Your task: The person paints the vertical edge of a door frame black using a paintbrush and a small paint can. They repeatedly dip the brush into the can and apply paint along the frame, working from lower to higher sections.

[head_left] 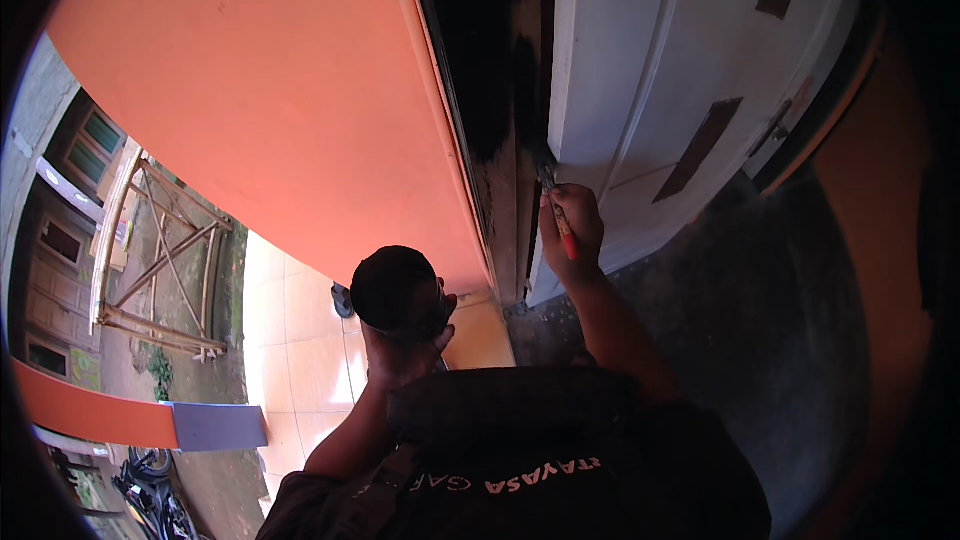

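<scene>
My right hand [582, 218] is closed around a paintbrush [568, 238] with a red handle end. The bristles touch the dark door frame [500, 180], close to the edge of the white door [625, 60]. Black paint covers the upper part of the frame in uneven patches, while lower parts look brownish and bare. In my left hand [405, 355] sits a round, dark container [393, 290], held up with the fingers wrapped around its side. Its top looks black, and I cannot make out what is inside.
An orange wall [270, 90] runs along the frame's left side. Glossy tiles [310, 340] lie below it, and a dark floor [740, 300] stretches to the right. Outside stand a bamboo frame [160, 240] and a motorcycle [150, 495]. The door has a handle [775, 130].
</scene>
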Tool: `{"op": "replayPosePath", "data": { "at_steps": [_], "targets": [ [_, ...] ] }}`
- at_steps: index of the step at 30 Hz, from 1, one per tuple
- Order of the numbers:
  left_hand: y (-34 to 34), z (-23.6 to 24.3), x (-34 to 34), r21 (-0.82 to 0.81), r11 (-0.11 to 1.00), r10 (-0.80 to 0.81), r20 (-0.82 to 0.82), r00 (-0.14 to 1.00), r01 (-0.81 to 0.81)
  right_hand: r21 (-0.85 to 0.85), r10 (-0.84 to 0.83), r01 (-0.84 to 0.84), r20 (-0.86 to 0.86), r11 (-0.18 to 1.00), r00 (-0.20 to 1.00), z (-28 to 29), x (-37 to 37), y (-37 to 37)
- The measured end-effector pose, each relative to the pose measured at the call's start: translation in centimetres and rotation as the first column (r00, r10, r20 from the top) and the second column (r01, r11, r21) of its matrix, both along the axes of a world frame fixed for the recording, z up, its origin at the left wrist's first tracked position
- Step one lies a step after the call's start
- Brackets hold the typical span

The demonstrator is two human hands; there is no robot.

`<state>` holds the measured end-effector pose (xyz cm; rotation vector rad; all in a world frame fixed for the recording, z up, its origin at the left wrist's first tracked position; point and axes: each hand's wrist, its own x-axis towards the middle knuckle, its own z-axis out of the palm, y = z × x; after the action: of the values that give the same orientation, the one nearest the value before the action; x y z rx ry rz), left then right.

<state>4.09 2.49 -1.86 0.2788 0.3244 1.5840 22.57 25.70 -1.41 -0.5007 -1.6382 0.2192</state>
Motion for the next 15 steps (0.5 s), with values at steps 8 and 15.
{"op": "replayPosePath", "data": {
  "at_steps": [8,15],
  "targets": [
    [-0.5,0.2,-0.1,-0.052,0.998,0.034,-0.049,0.998,-0.036,0.123,-0.01,0.019,-0.075,0.992,0.997,5.2,-0.7,-0.3],
    [-0.3,0.9,0.3,-0.06,0.998,0.024,-0.035,0.999,-0.026,0.048,0.087,-0.085,-0.053,0.995,0.995,3.4,-1.7,1.5]
  ]
}}
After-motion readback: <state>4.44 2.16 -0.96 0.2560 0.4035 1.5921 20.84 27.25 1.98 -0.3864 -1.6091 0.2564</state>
